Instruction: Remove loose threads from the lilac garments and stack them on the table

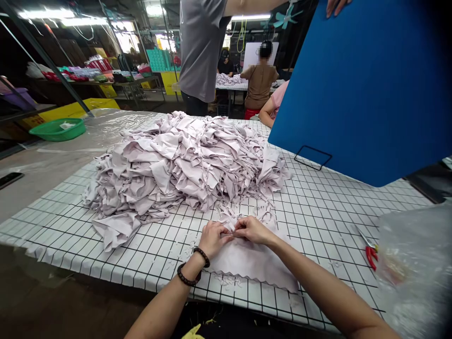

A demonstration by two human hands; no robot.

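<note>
Both my hands meet at the upper part of a pale lilac fabric piece [252, 263] lying on the checked tablecloth [148, 256]. My left hand [213, 238] pinches the cloth with thumb and fingers, its wrist wearing two dark beaded bracelets. Close against it, my right hand [250, 230] also pinches the fabric at its fingertips. The piece has a wavy lower edge that spreads toward me. Just beyond my hands rises a large heap of similar fabric pieces [190, 160]. Small scraps are scattered around the cloth.
Red-handled scissors [370, 256] lie at right beside a clear plastic bag [416, 268]. A person in grey [203, 52] stands opposite, and a hand grips a large blue board [367, 94]. A green basin [58, 129] and phone [11, 179] are at left.
</note>
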